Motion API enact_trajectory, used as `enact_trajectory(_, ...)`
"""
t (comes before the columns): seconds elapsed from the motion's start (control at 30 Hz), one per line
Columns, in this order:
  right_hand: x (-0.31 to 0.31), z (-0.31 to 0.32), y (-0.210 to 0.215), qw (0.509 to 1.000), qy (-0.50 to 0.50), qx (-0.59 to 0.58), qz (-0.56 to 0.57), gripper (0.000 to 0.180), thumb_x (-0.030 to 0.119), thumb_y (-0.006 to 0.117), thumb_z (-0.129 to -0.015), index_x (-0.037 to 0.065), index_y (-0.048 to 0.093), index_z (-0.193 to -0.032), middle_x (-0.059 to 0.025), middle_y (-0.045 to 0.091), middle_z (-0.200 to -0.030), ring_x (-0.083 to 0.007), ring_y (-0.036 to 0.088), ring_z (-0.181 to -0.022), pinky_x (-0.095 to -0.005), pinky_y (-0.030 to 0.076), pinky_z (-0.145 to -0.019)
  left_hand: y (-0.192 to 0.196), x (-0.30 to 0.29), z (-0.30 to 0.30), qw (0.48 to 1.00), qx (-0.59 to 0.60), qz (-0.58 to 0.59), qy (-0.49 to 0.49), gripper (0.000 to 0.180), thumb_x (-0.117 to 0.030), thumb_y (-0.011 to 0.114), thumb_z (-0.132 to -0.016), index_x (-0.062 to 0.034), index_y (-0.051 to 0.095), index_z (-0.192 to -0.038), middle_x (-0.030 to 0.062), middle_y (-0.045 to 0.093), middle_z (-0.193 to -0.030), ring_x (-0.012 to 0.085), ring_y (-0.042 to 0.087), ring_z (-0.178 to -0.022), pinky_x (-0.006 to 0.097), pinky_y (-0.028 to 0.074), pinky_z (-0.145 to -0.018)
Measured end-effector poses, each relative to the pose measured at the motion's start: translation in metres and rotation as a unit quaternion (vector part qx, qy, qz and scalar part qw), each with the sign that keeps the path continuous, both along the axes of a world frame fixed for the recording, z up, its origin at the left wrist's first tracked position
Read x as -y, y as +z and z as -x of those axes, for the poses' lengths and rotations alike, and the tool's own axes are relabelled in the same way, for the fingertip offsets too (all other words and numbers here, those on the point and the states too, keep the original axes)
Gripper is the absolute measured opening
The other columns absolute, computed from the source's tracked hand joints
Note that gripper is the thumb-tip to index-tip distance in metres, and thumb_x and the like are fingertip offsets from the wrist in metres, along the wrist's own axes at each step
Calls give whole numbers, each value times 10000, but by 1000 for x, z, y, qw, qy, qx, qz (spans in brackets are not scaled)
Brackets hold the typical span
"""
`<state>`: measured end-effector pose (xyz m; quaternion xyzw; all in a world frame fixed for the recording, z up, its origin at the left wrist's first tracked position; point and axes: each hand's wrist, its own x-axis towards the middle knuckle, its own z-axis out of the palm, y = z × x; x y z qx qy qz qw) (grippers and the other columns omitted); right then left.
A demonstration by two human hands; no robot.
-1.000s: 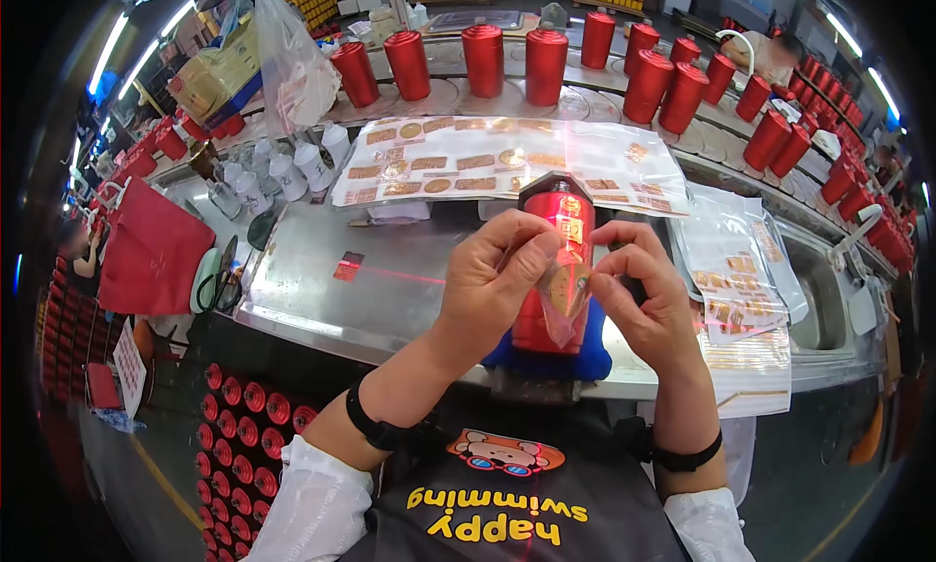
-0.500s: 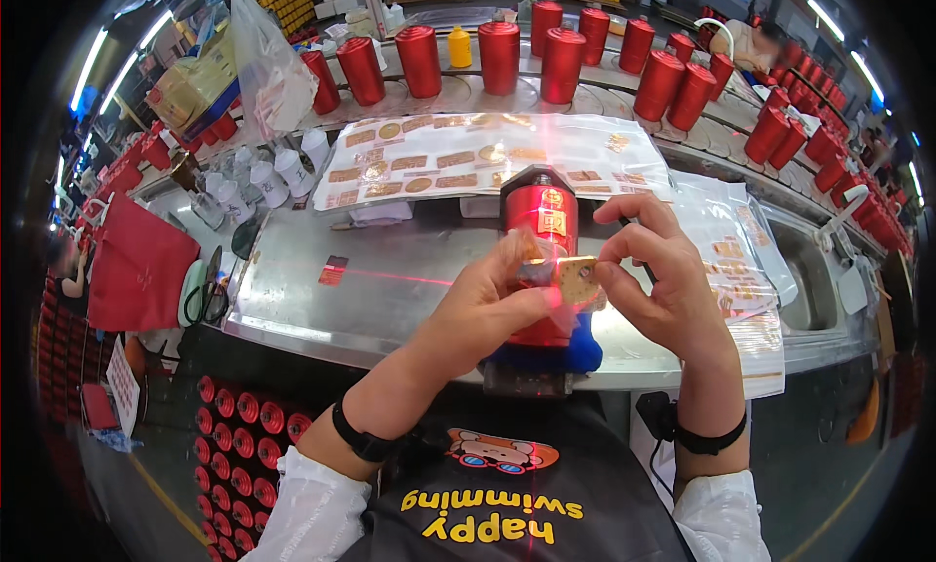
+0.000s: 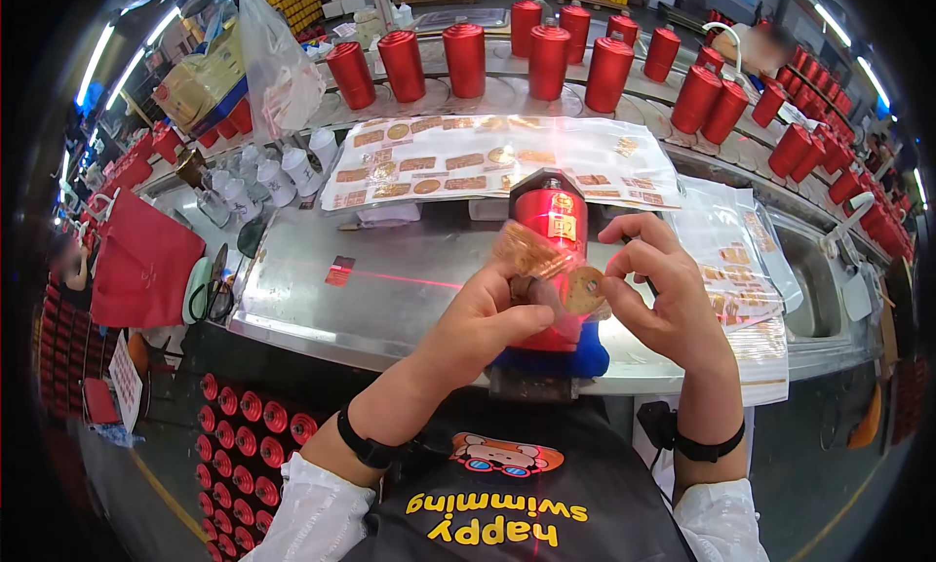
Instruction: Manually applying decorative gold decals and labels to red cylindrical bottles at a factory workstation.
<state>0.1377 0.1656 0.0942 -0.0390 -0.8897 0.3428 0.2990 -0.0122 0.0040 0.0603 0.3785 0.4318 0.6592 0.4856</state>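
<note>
My left hand is closed on a piece of clear film with gold labels, which bends up from the fingers. A round gold sticker is pinched by my right hand between thumb and forefinger, its face now showing. Whether it still joins the film is unclear. Just behind both hands, a red bottle with a gold label lies tilted in a dark holder, over blue cloth. The hands hide its middle.
Sheets of gold labels lie behind the bottle, with more sheets at right beside a sink. Red bottles stand on a curved conveyor. White-capped bottles, scissors and a red bag are at left.
The round sticker has turned to face me, and the film bends higher from my left hand. Front-row conveyor bottles have moved right; back-row ones have moved left. The yellow bottle is out of sight.
</note>
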Motion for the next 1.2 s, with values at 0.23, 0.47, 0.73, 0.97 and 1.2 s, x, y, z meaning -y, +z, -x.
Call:
enact_trajectory(0.23,-2,-3,2,1000,0,8,-22,116,34,670,-745,32,563,-790,-140,559,-1070,-326,515,-1015,-393,410,-884,0,11,1,998,-42,33,27,411,-66,577,-880,-29,503,-1283,47,591,-1135,102,573,-971,291,452,-875)
enact_trajectory(0.47,1,-8,24,991,30,1,-134,145,12,693,-724,37,568,-793,-134,549,-1085,-345,510,-1046,-423,430,-887,18,24,42,956,-271,43,103,507,-244,639,-849,-34,512,-1293,90,531,-1268,149,487,-1123,327,375,-972)
enact_trajectory(0.73,12,-11,42,978,55,-30,-199,110,27,713,-717,28,608,-752,-141,545,-1107,-365,514,-1086,-452,459,-880,36,-39,31,837,-519,-164,-59,448,-418,579,-905,-55,610,-1166,126,513,-1213,320,426,-1157,415,328,-997)
enact_trajectory(0.97,1,-19,3,995,66,3,-74,183,83,726,-769,54,602,-900,-159,519,-1165,-363,495,-1098,-427,415,-930,30,-26,19,861,-495,-105,-50,177,-223,610,-888,-48,588,-879,129,523,-922,281,501,-919,381,394,-834)
enact_trajectory(1.2,1,-19,-34,990,124,17,71,204,139,770,-742,67,596,-820,-146,523,-1151,-330,492,-1111,-405,395,-943,36,-4,8,861,-506,-40,-30,179,-213,659,-879,-52,591,-839,39,597,-798,229,548,-772,339,408,-783)
